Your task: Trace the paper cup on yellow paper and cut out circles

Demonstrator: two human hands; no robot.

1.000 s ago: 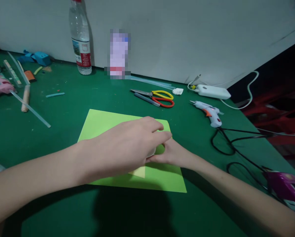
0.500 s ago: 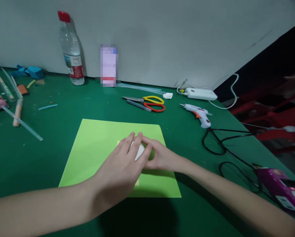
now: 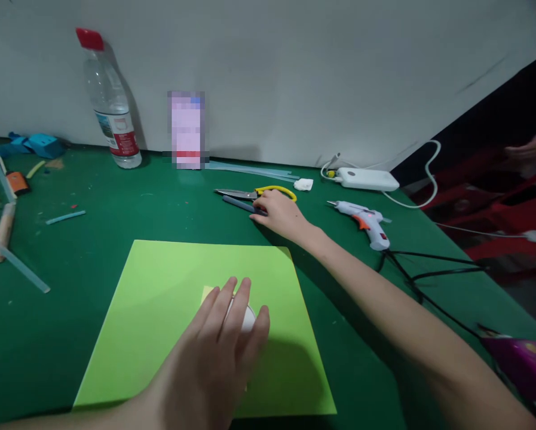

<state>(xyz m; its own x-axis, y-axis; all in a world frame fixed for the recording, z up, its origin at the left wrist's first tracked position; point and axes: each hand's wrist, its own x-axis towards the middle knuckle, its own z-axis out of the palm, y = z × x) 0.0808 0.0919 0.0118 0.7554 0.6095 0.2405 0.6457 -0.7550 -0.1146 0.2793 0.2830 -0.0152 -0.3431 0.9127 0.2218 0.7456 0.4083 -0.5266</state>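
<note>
Right hand now on scissors

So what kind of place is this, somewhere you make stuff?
Probably a craft table: scissors, a hot glue gun and a sheet of green paper lie on a green work mat.

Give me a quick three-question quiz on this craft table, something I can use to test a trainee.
1. True or false: the right hand touches the scissors.
2. Which surface lies below the left hand? A) green paper sheet B) metal tray C) wooden board
3. Fill in: the water bottle has a ___ cap.

Key: 1 true; 2 A; 3 red.
</note>
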